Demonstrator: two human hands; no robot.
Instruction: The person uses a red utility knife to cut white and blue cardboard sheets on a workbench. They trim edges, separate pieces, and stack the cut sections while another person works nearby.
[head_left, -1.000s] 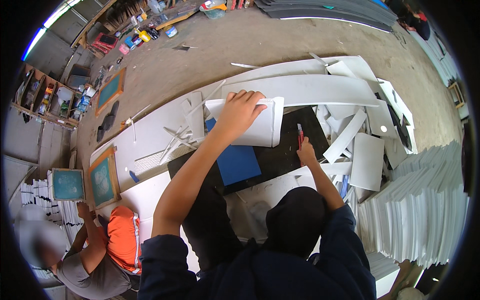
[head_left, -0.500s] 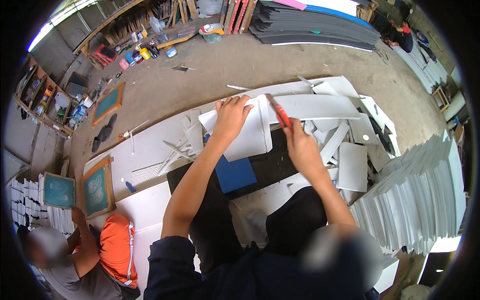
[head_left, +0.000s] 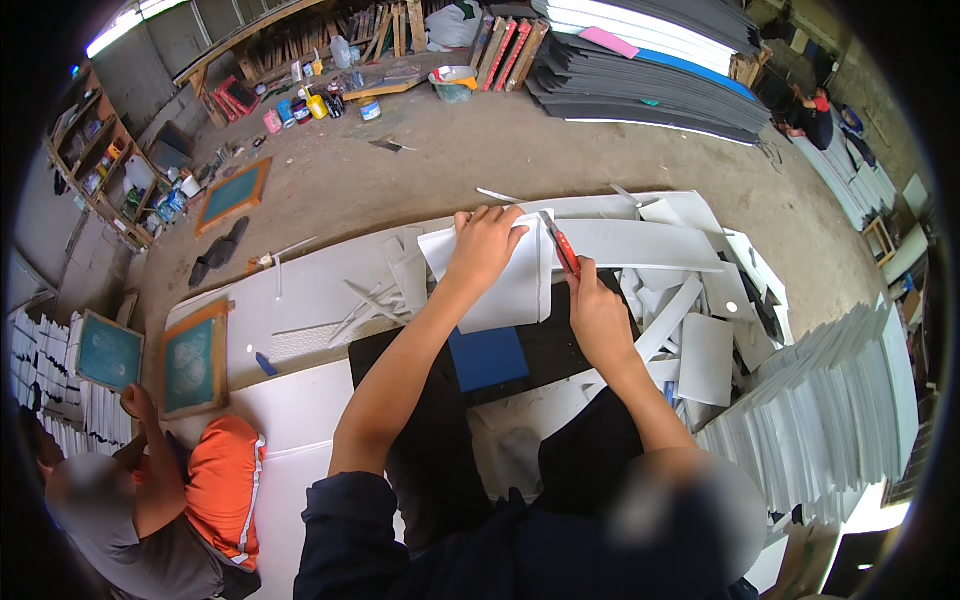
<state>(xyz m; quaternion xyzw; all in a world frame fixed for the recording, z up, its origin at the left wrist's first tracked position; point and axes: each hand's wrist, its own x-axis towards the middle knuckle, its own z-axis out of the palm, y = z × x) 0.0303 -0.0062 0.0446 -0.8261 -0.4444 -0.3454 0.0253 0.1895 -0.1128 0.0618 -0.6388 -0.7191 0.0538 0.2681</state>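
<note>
My left hand point(head_left: 485, 248) grips the far part of a white foam-like sheet point(head_left: 508, 285), its fingers curled over the far edge. In my right hand point(head_left: 600, 315) is a red utility knife point(head_left: 567, 254), its blade pointing away from me at the sheet's far right corner. Whether the blade cuts into the sheet I cannot tell. Beneath the sheet's near edge lies a blue square piece point(head_left: 488, 358) on a black board point(head_left: 552, 350). A long white strip point(head_left: 640, 245) extends to the right, behind the knife.
White offcuts point(head_left: 665, 330) are heaped right of my right hand, beside a tall stack of white sheets point(head_left: 810, 400). Thin scraps point(head_left: 372, 308) lie to the left. A person point(head_left: 150, 480) sits at the lower left near green-screened wooden frames point(head_left: 196, 362). Dark sheets point(head_left: 640, 90) are piled across the floor.
The whole view has shifted, so the scene sits lower and slightly right. The knife's tip is now closer against the sheet's right edge. Both hands keep their hold.
</note>
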